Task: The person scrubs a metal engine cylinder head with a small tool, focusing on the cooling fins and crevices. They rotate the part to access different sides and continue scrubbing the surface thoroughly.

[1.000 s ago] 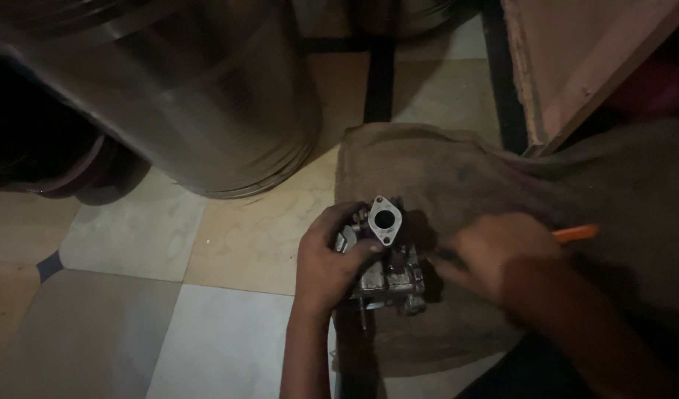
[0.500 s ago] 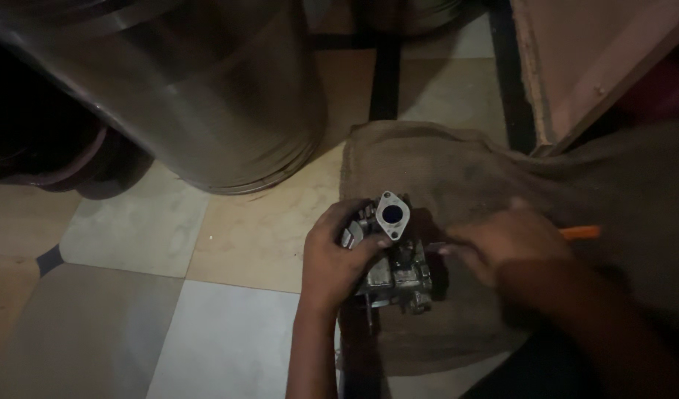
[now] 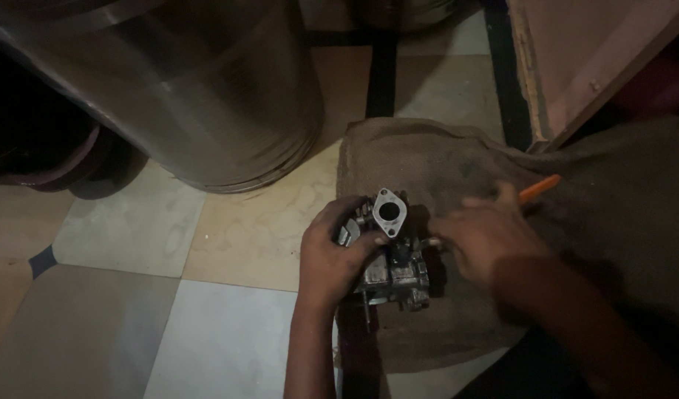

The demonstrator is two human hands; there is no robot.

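Not much changes over the second, mostly the right hand [image 3: 487,238]: a second ago it lies low at about 4 o'clock of the metal carburetor [image 3: 389,250], then it slides up to about 3 o'clock with the fingers stretching along the orange-handled tool [image 3: 539,188]. The left hand [image 3: 338,251] creeps a bit higher on the carburetor's left side, and the whole view drifts slightly so the burlap cloth [image 3: 443,159] sits a touch lower.

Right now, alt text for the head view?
Left hand grips a small grey metal engine part on a brown burlap cloth, while the right hand works a tool with an orange handle against it. A large steel drum stands behind on the tiled floor.
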